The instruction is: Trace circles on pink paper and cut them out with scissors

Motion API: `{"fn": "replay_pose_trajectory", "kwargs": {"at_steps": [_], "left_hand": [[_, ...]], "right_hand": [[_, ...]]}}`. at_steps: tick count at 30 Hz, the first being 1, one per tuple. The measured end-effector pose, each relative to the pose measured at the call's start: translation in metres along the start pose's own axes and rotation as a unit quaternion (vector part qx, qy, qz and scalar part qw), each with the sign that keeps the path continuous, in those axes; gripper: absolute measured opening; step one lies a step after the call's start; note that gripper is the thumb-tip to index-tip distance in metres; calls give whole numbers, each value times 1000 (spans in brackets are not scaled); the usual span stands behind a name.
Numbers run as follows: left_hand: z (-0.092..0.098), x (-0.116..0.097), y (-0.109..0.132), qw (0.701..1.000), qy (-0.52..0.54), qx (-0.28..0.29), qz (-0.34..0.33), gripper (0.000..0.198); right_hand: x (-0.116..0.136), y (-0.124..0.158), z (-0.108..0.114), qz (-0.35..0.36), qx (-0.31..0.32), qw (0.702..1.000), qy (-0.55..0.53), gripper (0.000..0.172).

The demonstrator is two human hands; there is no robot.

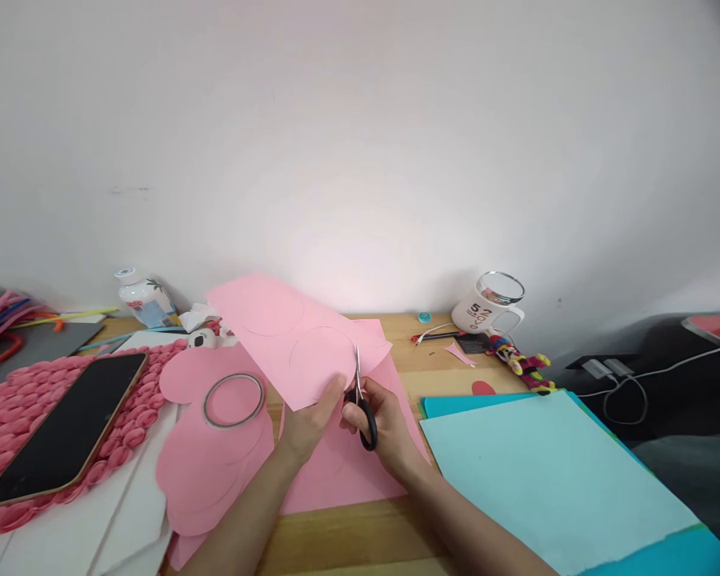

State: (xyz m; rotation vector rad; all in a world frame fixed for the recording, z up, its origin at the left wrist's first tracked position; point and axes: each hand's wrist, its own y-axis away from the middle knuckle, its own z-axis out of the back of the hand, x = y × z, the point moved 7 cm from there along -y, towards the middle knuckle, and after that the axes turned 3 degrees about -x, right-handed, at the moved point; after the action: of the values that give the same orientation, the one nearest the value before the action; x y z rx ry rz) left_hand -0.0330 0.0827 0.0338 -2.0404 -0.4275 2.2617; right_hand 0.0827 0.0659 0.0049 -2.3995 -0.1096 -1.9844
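Note:
A pink sheet of paper [264,324] with drawn circle outlines is held up off the table, its lower edge gripped by my left hand [312,420]. My right hand [384,420] has its fingers in the black handles of a pair of scissors [369,424]. The metal blades point upward at the sheet, along the right side of a drawn circle. Beneath both hands lies another pink sheet [336,480]. To the left are stacked pink paper cutouts [210,480] with rounded edges, and a metal ring [206,406] rests on them.
A black phone [72,424] lies on a pink braided mat [18,392] at left. At the back left leans a white bottle [147,298]. A white mug [480,308] and a small colourful figure [519,360] stand right of centre, behind light blue sheets [546,472].

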Motion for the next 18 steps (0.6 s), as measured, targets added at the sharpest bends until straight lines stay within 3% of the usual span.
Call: {"fn": "replay_pose_trajectory", "kwargs": {"at_steps": [18], "left_hand": [[12, 12, 0, 994, -3, -111, -10, 43]], "right_hand": [[2, 2, -4, -15, 2, 1000, 8, 22]]}}
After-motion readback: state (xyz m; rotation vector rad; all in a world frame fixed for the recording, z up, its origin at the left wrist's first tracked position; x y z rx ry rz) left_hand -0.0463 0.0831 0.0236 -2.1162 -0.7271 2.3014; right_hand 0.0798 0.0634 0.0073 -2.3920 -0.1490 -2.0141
